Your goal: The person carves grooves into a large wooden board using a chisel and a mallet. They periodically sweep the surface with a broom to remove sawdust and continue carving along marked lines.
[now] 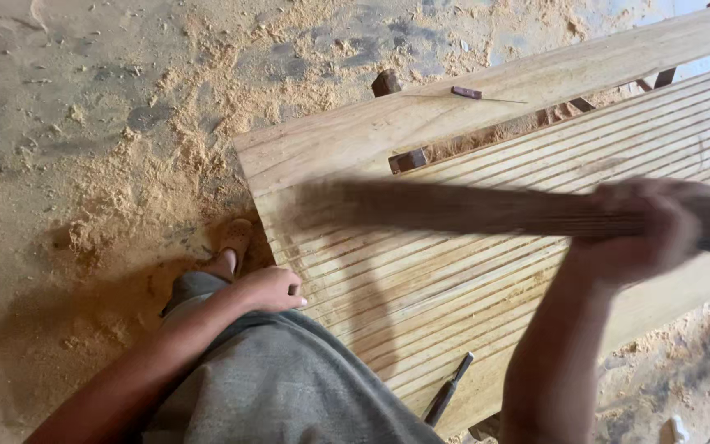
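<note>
Pale yellow-brown tone and parallel grooved stripes are shown on the wooden panel [486, 247]. A dark brown, blurred brush [454, 207] is seen. Grey fabric is worn as trousers [281, 386]. Orange-tan sawdust [125, 214] is scattered over grey floor [26, 99].

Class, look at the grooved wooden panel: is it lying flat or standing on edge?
Lying flat. The grooved wooden panel shows its broad face upward, and a chisel rests on it.
</note>
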